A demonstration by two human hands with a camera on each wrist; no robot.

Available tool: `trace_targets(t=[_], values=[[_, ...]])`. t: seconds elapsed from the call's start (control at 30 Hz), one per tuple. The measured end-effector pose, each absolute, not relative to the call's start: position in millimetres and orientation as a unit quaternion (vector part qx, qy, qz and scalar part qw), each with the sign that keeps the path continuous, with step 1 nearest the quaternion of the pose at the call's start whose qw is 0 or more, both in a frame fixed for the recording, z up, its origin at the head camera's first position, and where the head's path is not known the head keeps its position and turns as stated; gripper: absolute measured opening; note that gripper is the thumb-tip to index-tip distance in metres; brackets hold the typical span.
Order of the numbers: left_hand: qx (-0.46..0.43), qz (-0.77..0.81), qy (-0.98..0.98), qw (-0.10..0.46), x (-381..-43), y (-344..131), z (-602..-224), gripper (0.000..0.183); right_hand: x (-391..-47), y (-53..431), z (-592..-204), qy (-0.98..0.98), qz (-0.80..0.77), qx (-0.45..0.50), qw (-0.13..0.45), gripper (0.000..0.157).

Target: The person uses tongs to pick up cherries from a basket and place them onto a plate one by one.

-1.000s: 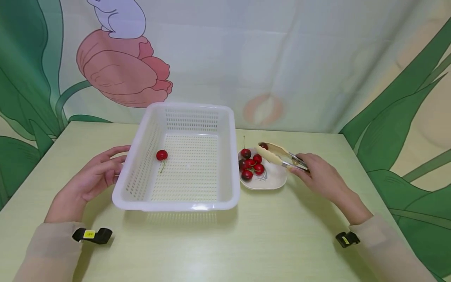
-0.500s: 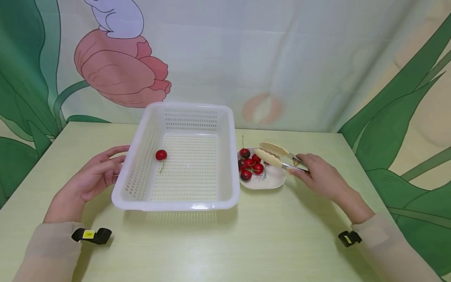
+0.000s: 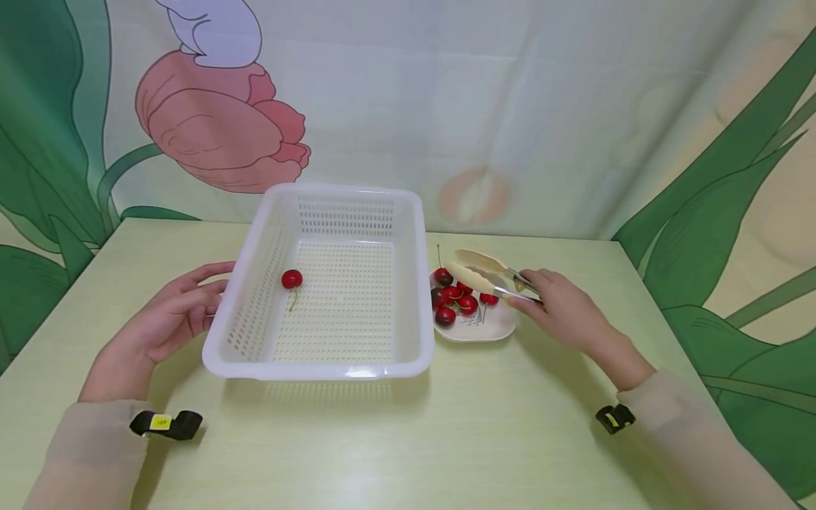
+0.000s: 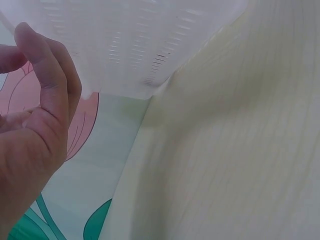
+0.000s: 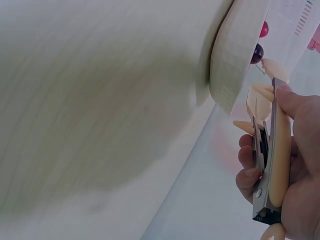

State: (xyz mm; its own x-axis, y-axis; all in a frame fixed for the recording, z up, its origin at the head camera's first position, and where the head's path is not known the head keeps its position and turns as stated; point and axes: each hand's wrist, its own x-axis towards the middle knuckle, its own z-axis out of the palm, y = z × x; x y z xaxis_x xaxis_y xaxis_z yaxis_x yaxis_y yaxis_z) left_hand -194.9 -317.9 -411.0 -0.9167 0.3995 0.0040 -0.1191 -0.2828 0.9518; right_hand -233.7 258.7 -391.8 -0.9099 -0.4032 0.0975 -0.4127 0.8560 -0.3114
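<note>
A white plastic basket (image 3: pixel 331 371) with slotted walls stands left of centre, a red stemmed cherry (image 3: pixel 292 279) inside it. My left hand (image 3: pixel 175 312) is at the basket's left side, fingertips right at the rim and the fingers loosely bent. Several red and dark cherries (image 3: pixel 467 304) lie on a small white plate (image 3: pixel 500 328) just right of the basket. My right hand (image 3: pixel 561 308) grips kitchen tongs (image 3: pixel 474 278) with cream tips and metal arms. The tongs' tips stand apart over the plate's far side. In the right wrist view, thumb and fingers wrap the tongs' handle (image 5: pixel 280 165).
The pale wooden table (image 3: pixel 382 446) runs back to a printed curtain (image 3: pixel 561 127) with flower and leaf pictures. The basket's right wall overlaps the plate's left edge in the head view. Each sleeve has a small black wrist device (image 3: pixel 167 425) at its cuff.
The tongs first had a dark cherry between their tips; that cherry is now down on the plate. My right hand has then moved left with the spread tongs. My left hand stays put.
</note>
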Motion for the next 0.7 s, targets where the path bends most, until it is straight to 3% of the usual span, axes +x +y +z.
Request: trace_targets(t=[0.3,0.7], values=[[0.120,0.781,0.591,0.163,-195,-319,-410,0.044,-239,253,-391,-0.965,0.150,0.215,-0.011,0.064],[0.119,0.784,0.586,0.166,-196,-320,-411,0.045,-246,250,-367,-0.957,0.164,0.236,0.041,0.054]])
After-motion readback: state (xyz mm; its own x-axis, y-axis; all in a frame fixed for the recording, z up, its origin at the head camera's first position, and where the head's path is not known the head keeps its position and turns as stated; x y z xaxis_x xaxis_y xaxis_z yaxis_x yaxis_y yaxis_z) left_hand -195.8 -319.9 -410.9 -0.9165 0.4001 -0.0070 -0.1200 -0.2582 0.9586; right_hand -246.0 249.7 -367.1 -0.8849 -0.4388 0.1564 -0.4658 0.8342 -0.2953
